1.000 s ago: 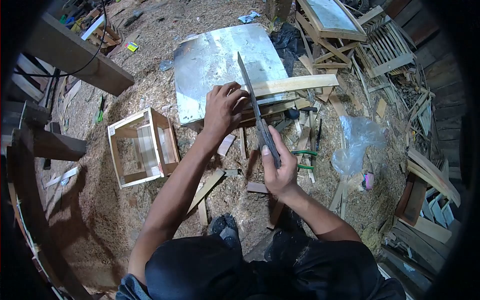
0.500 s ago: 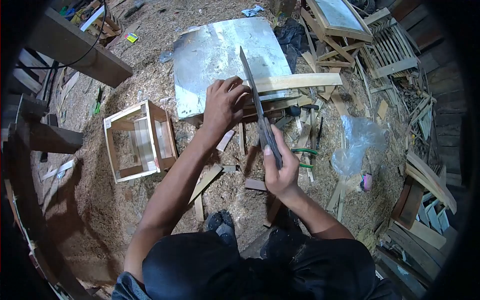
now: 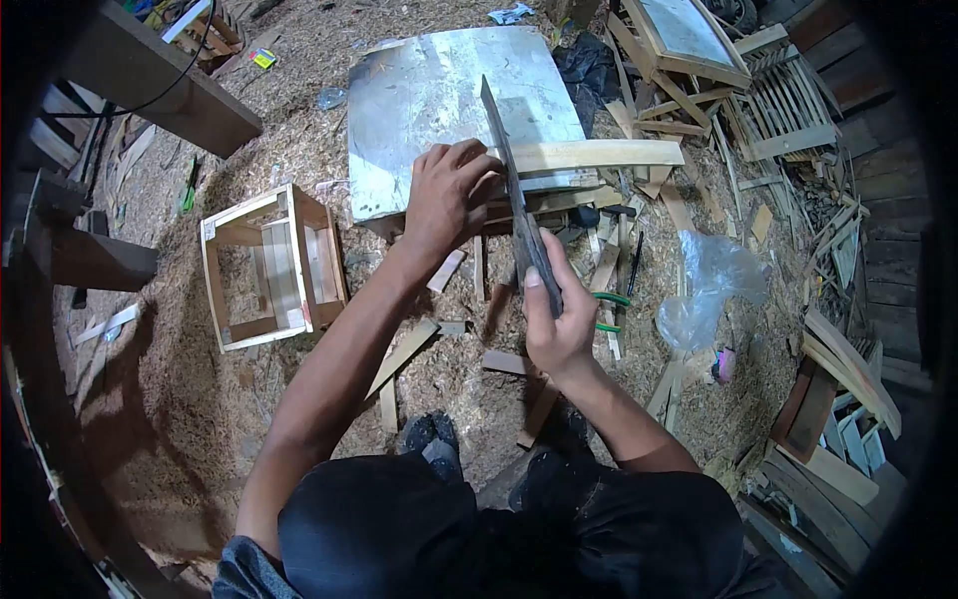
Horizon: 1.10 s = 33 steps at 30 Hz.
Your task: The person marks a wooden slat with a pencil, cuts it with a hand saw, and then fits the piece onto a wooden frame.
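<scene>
My right hand (image 3: 561,317) is closed around the dark handle of a handsaw (image 3: 506,150). The blade points away from me and is seen nearly edge-on, crossing a pale wooden strip (image 3: 599,154) close to its left end. That strip lies along the near edge of a low, white-topped table (image 3: 419,100) and sticks out past its right side. With its fingers curled, my left hand (image 3: 454,192) presses on the strip's left end, just left of the blade. The hand covers that end, and how deep the blade sits in the wood cannot be made out.
A small open wooden frame box (image 3: 299,262) stands on the shavings-covered floor to the left. Offcuts, green-handled pliers (image 3: 611,311) and a clear plastic bag (image 3: 711,285) lie to the right. Wooden posts (image 3: 165,85) rise at left; a framed panel (image 3: 689,35) leans at the back right.
The saw has shifted slightly forward and up along its line with my right hand. My left hand keeps its hold on the strip. The whole view has tilted a little.
</scene>
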Available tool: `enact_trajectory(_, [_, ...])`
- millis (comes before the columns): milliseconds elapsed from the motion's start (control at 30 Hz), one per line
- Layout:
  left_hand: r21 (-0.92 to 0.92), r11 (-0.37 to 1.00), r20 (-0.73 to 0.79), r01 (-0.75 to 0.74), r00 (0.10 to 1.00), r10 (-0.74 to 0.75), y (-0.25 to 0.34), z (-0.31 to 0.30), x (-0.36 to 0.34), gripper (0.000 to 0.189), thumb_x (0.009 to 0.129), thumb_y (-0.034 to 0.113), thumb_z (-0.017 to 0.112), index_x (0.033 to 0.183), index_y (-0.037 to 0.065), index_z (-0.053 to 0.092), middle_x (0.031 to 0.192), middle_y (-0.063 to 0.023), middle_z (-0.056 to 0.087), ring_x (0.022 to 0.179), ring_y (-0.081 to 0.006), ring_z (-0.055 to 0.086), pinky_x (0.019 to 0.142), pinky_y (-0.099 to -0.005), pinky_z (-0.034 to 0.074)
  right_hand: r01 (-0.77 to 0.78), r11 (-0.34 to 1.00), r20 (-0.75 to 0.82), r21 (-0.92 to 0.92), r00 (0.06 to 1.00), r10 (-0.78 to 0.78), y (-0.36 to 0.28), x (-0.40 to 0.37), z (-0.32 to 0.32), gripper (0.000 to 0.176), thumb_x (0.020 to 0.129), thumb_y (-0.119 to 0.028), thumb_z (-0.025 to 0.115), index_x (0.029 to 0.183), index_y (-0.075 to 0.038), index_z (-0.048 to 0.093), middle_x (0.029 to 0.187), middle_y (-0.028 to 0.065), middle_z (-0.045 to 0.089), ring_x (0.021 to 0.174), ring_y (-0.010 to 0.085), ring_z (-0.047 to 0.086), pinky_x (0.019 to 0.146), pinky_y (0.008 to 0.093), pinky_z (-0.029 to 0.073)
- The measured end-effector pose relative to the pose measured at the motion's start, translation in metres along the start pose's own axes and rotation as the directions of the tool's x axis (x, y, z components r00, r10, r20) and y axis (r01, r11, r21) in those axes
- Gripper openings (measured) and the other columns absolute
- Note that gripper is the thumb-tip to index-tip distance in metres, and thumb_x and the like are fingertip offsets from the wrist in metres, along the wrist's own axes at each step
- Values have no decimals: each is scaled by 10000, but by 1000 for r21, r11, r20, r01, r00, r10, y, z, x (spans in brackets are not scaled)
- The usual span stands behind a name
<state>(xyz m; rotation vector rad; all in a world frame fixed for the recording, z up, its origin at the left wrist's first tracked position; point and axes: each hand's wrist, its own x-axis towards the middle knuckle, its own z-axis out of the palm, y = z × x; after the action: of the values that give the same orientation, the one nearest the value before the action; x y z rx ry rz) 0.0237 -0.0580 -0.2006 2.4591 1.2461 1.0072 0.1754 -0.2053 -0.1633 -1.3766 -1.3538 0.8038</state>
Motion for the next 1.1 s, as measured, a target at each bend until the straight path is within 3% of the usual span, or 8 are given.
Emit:
enact_trajectory(67, [34,999,-4,2,1000,-2,2,-4,4,197,845,140,729,1037,123,689,1211,-69,642,1050,-305,569,929,-421,433,-46,998,10,44,999,46,-4,-7,-2,479,992,-129,534,1411,94,466,833,104,640,717,100,605,616,262,488])
enact_trajectory(567, [9,1000,5,13,1000,-13,7,-7,5,191,852,143,731,1037,120,691,1209,-82,647,1079,-306,564,940,-425,430,40,998,-16,43,999,-39,9,-23,-11,492,997,-190,543,1405,80,493,860,78,660,701,90,588,609,274,486])
enact_trajectory(633, [2,998,41,64,997,-64,5,-6,11,191,857,132,723,1042,115,682,1196,-81,649,1071,-308,565,936,-423,433,-123,991,31,43,992,122,-6,-3,-16,514,998,-216,542,1418,74,485,882,48,649,692,77,568,599,251,467])
enact_trajectory(700, [-35,998,60,54,997,-52,-1,-8,14,225,861,178,716,1060,107,640,1161,-93,623,1037,-333,551,950,-459,409,-22,984,38,175,999,15,-29,38,-30,536,993,-241,546,1398,104,479,824,-2,586,675,52,520,581,226,423])
enact_trajectory(800, [-71,983,210,170,966,-152,-3,-19,24,373,875,203,718,1174,27,579,1126,-148,630,1052,-344,550,973,-457,402,233,972,156,33,959,-235,-88,108,-62,635,986,-251,572,1470,99,356,844,22,600,698,60,557,626,227,456])
enact_trajectory(967, [-95,988,279,119,956,-88,-12,-27,31,380,888,278,708,1181,62,599,1159,-139,618,1065,-333,547,966,-446,404,65,989,191,130,977,-89,-144,172,-72,569,1010,-261,572,1434,89,423,912,36,628,801,86,603,681,253,498])
enact_trajectory(1067, [38,998,172,41,984,-47,-5,-19,20,345,923,287,660,1193,84,590,1189,-120,603,1085,-305,546,963,-430,399,85,980,-13,182,996,-84,-110,152,-50,511,1004,-246,596,1360,105,493,1060,97,681,868,92,616,793,257,506])
enact_trajectory(1100, [104,994,157,18,987,-34,-5,-13,17,337,932,288,645,1198,89,588,1193,-115,600,1092,-300,546,964,-425,398,-102,983,-26,154,994,108,-86,132,-44,515,1003,-242,595,1366,109,491,1107,116,673,956,117,621,847,264,501])
